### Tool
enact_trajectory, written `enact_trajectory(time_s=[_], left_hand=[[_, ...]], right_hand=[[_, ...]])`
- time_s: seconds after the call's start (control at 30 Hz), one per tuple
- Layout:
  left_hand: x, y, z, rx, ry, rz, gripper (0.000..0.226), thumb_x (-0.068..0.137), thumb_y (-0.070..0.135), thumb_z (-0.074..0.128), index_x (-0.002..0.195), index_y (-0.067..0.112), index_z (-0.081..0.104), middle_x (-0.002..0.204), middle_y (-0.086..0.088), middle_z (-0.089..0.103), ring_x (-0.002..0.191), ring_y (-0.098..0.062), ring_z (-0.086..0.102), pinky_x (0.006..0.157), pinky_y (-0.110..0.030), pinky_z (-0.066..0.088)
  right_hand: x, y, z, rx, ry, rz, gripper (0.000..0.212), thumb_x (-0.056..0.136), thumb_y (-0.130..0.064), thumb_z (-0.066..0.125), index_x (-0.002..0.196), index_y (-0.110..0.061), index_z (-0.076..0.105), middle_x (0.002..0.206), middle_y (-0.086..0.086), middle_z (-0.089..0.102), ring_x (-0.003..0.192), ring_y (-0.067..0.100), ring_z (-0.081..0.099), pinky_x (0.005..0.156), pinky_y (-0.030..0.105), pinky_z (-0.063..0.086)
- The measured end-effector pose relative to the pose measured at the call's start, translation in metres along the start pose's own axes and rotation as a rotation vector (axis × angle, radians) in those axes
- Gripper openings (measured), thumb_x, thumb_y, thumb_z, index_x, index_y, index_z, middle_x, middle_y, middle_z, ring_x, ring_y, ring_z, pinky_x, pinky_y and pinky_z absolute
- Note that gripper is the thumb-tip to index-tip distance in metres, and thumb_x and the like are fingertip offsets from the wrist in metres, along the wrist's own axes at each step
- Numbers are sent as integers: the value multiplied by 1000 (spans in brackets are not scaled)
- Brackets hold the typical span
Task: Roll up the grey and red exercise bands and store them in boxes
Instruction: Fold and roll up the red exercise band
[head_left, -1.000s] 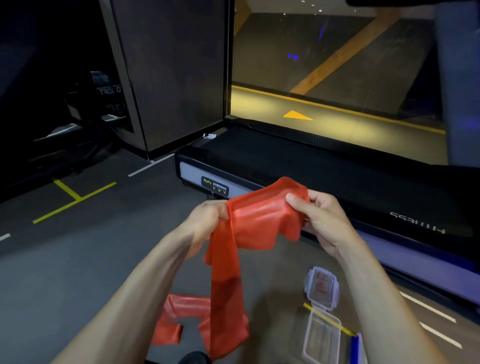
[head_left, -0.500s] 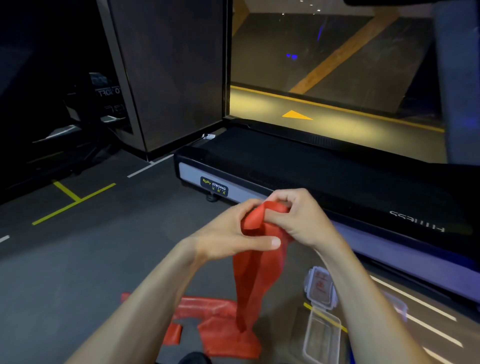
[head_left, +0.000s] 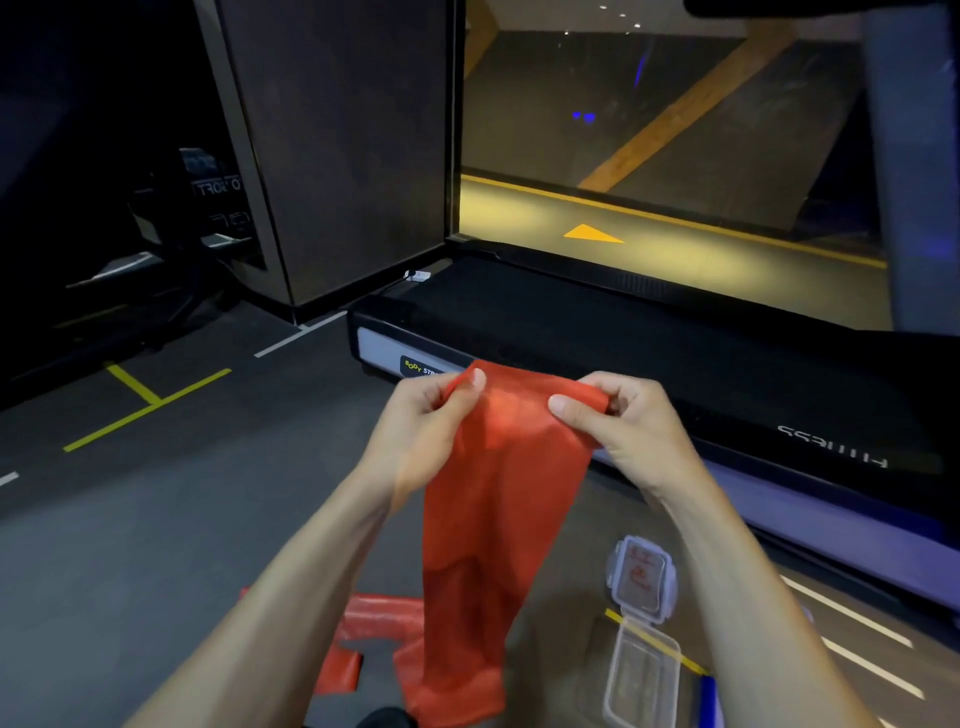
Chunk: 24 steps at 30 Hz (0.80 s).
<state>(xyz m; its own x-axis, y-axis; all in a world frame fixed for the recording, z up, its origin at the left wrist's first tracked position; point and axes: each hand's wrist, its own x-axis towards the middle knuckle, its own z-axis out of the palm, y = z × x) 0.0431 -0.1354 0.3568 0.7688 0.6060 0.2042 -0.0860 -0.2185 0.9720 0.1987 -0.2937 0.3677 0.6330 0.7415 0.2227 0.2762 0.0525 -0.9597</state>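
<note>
Red exercise band (head_left: 498, 499) stretched at centre frame, top corners pinched in my left hand (head_left: 426, 431) and right hand (head_left: 631, 431) (clear box (head_left: 641, 675) lower right).

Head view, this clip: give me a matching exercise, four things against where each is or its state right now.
Things:
1. red exercise band
2. clear plastic box
3. box lid
4. treadmill

Places or states:
A. lying on the floor between the box and the treadmill
B. pinched at its top edge by the left hand and the right hand, hanging down to the floor
C. standing ahead of the hands, under the window
D. open on the floor, below the right forearm

Pairs: 1-B, 2-D, 3-A, 4-C
</note>
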Motion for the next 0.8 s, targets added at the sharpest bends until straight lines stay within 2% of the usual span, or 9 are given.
enact_trajectory(time_s=[0.1, 0.13, 0.2, 0.27, 0.4, 0.5, 0.6, 0.7, 0.8], left_hand=[[-1, 0, -2, 27, -5, 31, 84, 88, 72, 57, 93, -12, 58, 80, -11, 59, 73, -25, 53, 67, -49, 46], [-1, 0, -2, 41, 18, 40, 77, 89, 69, 60, 93, -8, 63, 81, -12, 62, 72, -27, 57, 70, -50, 50], [-2, 2, -2, 74, 96, 87, 44, 92, 53, 68, 87, 9, 75, 82, -17, 72, 74, -37, 66, 77, -55, 55], [-2, 3, -2, 135, 186, 128, 24, 90, 40, 76, 83, 17, 78, 78, -14, 73, 70, -25, 66, 75, -50, 56], [-3, 4, 1, 175, 255, 114, 13, 83, 30, 83, 74, 23, 78, 63, 4, 68, 58, -7, 56, 63, -33, 50], [-1, 2, 3, 186, 218, 81, 18, 89, 28, 78, 73, 20, 76, 62, 3, 68, 58, -9, 59, 68, -36, 54], [0, -3, 2, 306, 110, 77, 30, 100, 30, 63, 74, 15, 69, 69, -3, 69, 65, -18, 67, 75, -42, 58], [2, -10, 0, 328, 4, 63, 34, 102, 38, 55, 83, 13, 70, 79, -5, 72, 80, -25, 70, 79, -46, 58], [4, -15, -2, 301, 41, 62, 34, 94, 48, 61, 85, 17, 73, 80, -7, 72, 78, -29, 69, 79, -49, 58]], right_hand=[[-1, -4, 2, -37, 71, -44, 15, 87, -15, 80, 74, -15, 73, 65, -1, 65, 64, 13, 60, 65, 32, 47], [-1, -5, 3, -39, 97, -54, 15, 87, -14, 80, 74, -16, 73, 65, -3, 66, 63, 11, 60, 64, 31, 47], [-1, -6, 2, -70, 151, -80, 13, 88, -15, 80, 76, -16, 74, 66, -4, 68, 63, 10, 62, 63, 32, 50], [-2, -6, 1, -144, 186, -106, 14, 88, -19, 79, 75, -19, 74, 67, -2, 69, 64, 11, 64, 65, 36, 52], [-4, -9, 8, -244, 188, -125, 15, 89, -18, 76, 75, -19, 74, 65, 0, 69, 59, 10, 63, 60, 32, 51], [-4, -10, 14, -201, 166, -78, 9, 91, -12, 72, 89, -20, 74, 63, 6, 68, 54, 19, 64, 53, 39, 57], [-7, -13, 20, -219, 125, -43, 28, 93, -8, 65, 112, -29, 64, 64, 7, 66, 52, 27, 66, 52, 39, 60], [-11, -20, 24, -240, 23, -43, 30, 96, -7, 56, 103, -36, 61, 69, 12, 68, 64, 31, 69, 54, 39, 62], [-13, -23, 25, -301, -78, -41, 29, 95, -5, 54, 90, -29, 69, 79, 14, 68, 69, 30, 64, 57, 38, 63]])
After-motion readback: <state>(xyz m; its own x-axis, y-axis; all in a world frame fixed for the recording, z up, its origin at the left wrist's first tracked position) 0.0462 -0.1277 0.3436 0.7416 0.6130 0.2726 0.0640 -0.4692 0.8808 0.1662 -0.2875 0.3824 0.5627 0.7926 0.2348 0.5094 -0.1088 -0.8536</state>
